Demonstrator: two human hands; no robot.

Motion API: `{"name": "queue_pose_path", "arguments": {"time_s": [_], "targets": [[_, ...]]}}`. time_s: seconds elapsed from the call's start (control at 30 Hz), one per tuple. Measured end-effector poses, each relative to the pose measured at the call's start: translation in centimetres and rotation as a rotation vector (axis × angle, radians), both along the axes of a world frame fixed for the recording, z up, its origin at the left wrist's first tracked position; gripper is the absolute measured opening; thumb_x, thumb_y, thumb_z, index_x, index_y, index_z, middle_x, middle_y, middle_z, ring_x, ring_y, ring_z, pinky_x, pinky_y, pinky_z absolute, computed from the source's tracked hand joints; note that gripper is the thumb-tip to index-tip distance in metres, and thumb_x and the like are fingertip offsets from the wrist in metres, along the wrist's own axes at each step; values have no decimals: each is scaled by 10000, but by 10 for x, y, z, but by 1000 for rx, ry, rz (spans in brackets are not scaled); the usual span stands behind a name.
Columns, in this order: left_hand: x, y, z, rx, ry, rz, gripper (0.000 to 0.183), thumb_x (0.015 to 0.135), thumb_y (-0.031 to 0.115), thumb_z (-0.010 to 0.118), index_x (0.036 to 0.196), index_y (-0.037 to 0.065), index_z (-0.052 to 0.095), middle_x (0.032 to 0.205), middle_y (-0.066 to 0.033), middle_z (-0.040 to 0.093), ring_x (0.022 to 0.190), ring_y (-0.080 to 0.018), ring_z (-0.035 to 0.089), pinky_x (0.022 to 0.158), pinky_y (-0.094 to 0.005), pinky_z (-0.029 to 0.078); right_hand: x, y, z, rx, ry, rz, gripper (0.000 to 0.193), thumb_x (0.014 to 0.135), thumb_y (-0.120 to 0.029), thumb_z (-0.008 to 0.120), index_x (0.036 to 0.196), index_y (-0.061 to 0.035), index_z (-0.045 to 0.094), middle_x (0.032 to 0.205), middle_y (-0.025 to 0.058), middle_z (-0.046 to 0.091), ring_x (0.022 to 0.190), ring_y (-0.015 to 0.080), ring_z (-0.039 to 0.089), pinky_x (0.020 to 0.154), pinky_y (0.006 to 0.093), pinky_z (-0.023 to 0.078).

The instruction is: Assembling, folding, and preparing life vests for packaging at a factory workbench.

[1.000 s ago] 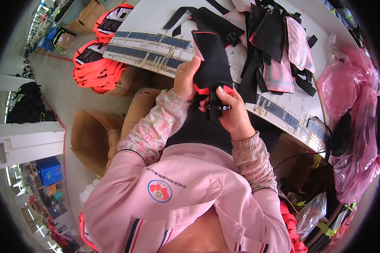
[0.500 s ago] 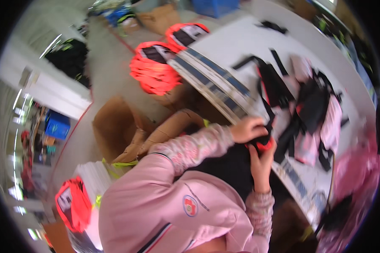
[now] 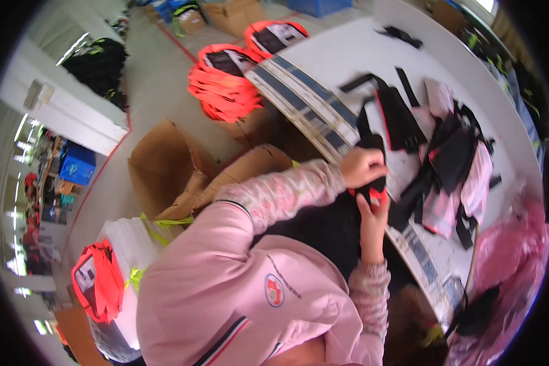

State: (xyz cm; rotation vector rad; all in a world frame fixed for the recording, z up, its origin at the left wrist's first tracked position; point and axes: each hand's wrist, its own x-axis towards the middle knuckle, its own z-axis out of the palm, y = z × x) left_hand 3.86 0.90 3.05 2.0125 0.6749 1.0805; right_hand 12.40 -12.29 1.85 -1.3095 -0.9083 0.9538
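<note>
At the table's near edge, both my hands hold a black padded fabric piece with orange-red trim [image 3: 374, 144]; a narrow black strap runs up from it. My left hand [image 3: 363, 168] is closed with bent fingers on the black part. Just below, my right hand [image 3: 372, 227] pinches the orange-red end between thumb and fingers. The fingertips and the underside of the piece are partly hidden. Beyond the hands, a black piece with red edging [image 3: 401, 120] lies on the white table [image 3: 341, 52], beside a pile of pink and black strapped pieces [image 3: 454, 161].
Stacked orange-red bags [image 3: 222, 91] stand at the table's far left. An open cardboard box [image 3: 165, 165] is left of my arm. Another orange-red bag [image 3: 100, 283] rests on white stacked sheets. Pink plastic wrapping [image 3: 509, 256] hangs at the right.
The black piece and my left hand have shifted slightly up, with the fingers now curled more tightly over it. My right hand keeps its pinch. The view has tilted a little.
</note>
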Motion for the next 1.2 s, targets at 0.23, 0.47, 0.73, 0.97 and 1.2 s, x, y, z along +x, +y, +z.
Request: {"name": "queue_pose_path", "arguments": {"time_s": [0.23,0.47,0.73,0.97,1.2], "targets": [[-13,22,26,159,-50,297,252,787,214,699,697,26,558,600,-139,571,533,-295,583,483,-350,429,0,14,40,-338,-67,199,379,888,-316,565,709,4,663,547,14,524,531,71,438,492,265,339],[-46,65,37,118,-79,538,324,776,272,711,680,15,539,588,-138,557,507,-260,538,503,-347,423,-23,-8,58,-84,-225,207,391,906,-236,540,622,33,542,509,70,470,485,115,402,466,317,340],[-137,120,30,121,62,733,360,743,317,713,666,4,553,607,-144,568,546,-241,547,544,-359,436,-46,-30,97,-152,-165,481,376,907,-197,554,596,-7,463,548,-24,427,531,61,354,446,295,275],[-313,154,23,213,433,853,397,778,370,664,669,9,541,605,-175,495,557,-260,521,541,-391,403,-54,-40,72,-142,-261,668,291,868,-186,578,657,10,534,552,174,479,517,337,511,475,401,380],[-464,50,-80,-309,952,590,304,743,271,736,650,44,558,600,-73,526,571,-169,470,580,-358,425,44,54,34,238,-1083,-92,326,720,-99,673,1031,-50,591,976,163,598,936,343,556,812,401,442]]}}
